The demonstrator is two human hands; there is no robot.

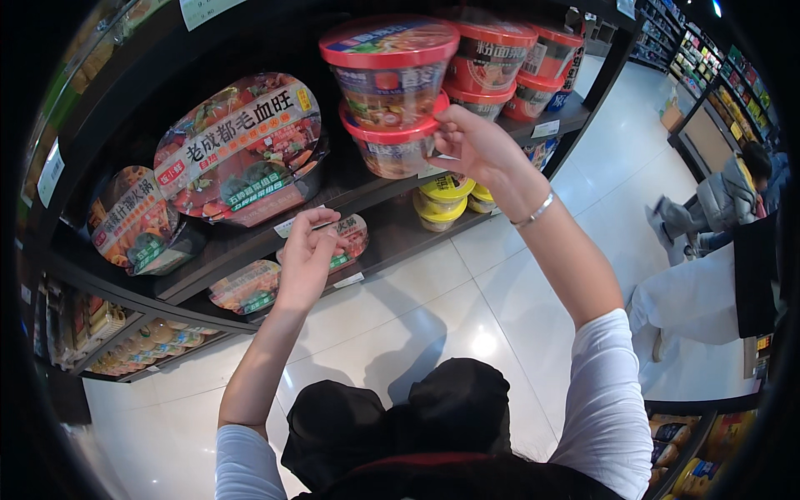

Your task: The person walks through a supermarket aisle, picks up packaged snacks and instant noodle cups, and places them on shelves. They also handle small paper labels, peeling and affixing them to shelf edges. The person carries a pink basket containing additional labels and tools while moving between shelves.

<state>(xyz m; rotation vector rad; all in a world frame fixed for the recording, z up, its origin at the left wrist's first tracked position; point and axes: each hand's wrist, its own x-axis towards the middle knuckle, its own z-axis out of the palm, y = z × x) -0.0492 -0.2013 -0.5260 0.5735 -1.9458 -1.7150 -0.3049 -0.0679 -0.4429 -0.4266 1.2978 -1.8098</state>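
Two instant noodle tubs with red lids stand stacked at the front edge of a dark store shelf. My right hand (465, 145) touches the right side of the stack, its fingers at the rim of the lower tub (390, 150), just under the upper tub (387, 75). Whether the fingers grip the rim cannot be told. My left hand (312, 250) hangs in front of the shelf edge with loosely curled fingers and nothing seen in it. Behind it and to its left, a large oval self-heating hot pot package (240, 150) leans on the shelf beside a smaller one (134, 219).
More red-lidded tubs (487, 59) are stacked to the right. Yellow-lidded tubs (440, 203) and hot pot packages (247, 287) stand on the lower shelf (387, 250). People are at the right, one in a grey jacket (719, 194), another in white trousers (694, 294).
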